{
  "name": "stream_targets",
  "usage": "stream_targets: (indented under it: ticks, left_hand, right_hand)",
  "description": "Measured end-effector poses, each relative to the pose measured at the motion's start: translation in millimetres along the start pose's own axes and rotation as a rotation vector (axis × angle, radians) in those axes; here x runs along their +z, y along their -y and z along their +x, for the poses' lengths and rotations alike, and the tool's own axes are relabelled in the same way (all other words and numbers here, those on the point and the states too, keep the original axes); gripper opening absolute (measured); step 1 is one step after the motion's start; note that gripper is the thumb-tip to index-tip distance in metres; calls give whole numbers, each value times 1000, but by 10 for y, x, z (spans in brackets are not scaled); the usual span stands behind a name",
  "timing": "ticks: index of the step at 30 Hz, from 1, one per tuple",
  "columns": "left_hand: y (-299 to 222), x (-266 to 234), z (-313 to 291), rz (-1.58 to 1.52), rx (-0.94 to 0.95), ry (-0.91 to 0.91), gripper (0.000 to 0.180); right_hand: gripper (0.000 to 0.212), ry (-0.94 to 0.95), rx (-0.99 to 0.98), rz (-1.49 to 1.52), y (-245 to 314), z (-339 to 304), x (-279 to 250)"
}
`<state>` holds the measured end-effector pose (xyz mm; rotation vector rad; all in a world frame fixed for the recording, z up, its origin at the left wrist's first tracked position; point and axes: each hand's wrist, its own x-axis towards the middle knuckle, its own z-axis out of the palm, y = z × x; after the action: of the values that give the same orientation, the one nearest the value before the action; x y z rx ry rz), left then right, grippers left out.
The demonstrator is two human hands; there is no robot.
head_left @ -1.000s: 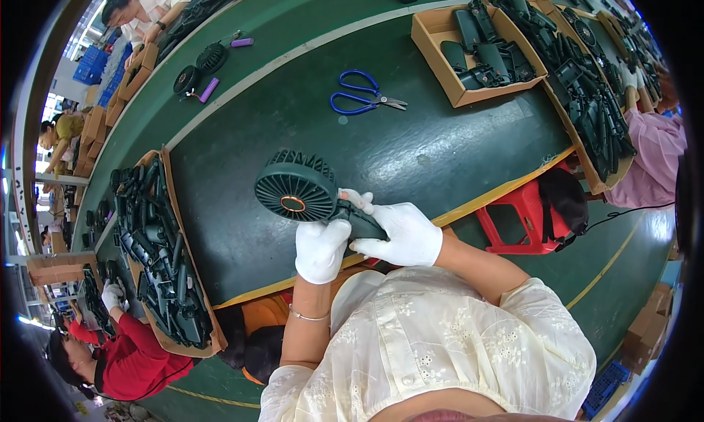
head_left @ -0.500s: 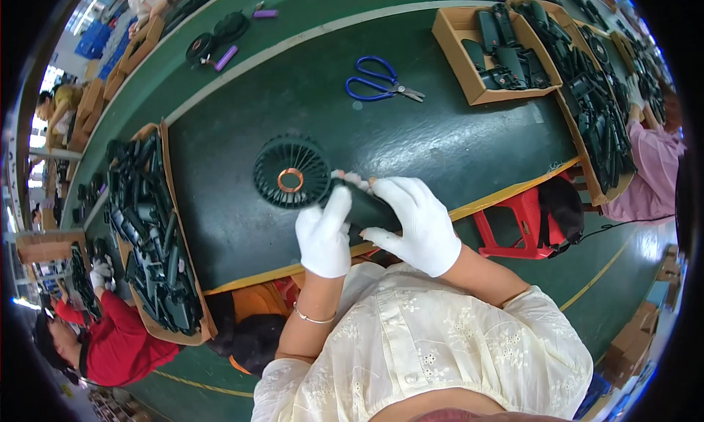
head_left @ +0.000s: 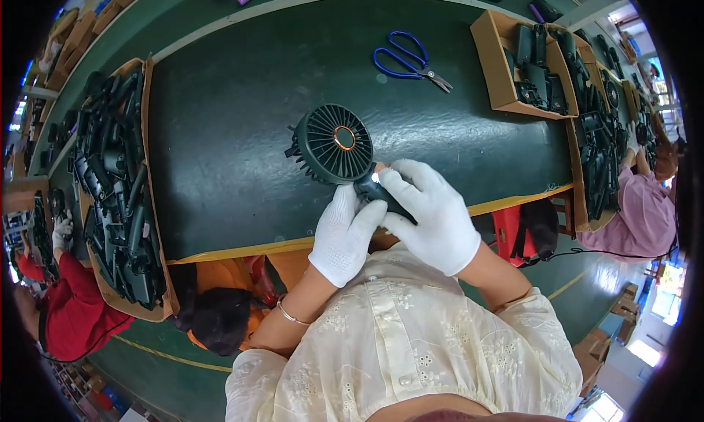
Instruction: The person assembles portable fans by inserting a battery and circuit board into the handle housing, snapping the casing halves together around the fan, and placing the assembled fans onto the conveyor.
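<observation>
Above the near edge of the green table I hold a dark green handheld fan [head_left: 334, 145] with both white-gloved hands. Its round slatted head, with a copper-coloured ring at the centre, points away from me and to the left. My left hand [head_left: 347, 234] is closed on the lower part near the neck, thumb on top. My right hand [head_left: 430, 213] wraps the handle from the right, fingertips by the neck. Most of the handle is hidden by the gloves. Blue-handled scissors [head_left: 412, 61] lie with blades apart on the table beyond the fan.
A long carton [head_left: 147, 195] heaped with dark plastic parts stands at the left. At the far right are a small cardboard box [head_left: 493, 63] with dark casings and another filled carton [head_left: 579, 195]. Yellow tape edges the table [head_left: 242, 251]. Co-workers sit on both sides.
The fan has turned so its slatted face with the copper ring shows differently, and its head stands farther right. Both hands have shifted slightly along the handle. The whole view has shifted too.
</observation>
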<state>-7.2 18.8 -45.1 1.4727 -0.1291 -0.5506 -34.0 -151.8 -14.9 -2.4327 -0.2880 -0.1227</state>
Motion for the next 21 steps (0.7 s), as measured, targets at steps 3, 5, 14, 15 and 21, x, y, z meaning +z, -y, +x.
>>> stream_targets:
  ticks: [3,5,14,15,21]
  left_hand:
    - [-50,-31,-9,91,-9,21,47]
    - [-89,-36,-4,73,-121,29,48]
    - [135,-58,-59,-559,-153,-18,37]
    - [206,-68,-65,-568,4,2,38]
    - [287,-187,-118,-341,103,105,44]
  right_hand:
    - [53,72,4,-85,46,39,-75]
    - [53,14,-10,-139,72,48,49]
    - [52,-59,-118,217,26,-128,158]
    - [48,-65,-169,300,-58,-150,87]
    - [76,443,254,413,-88,-165,-50]
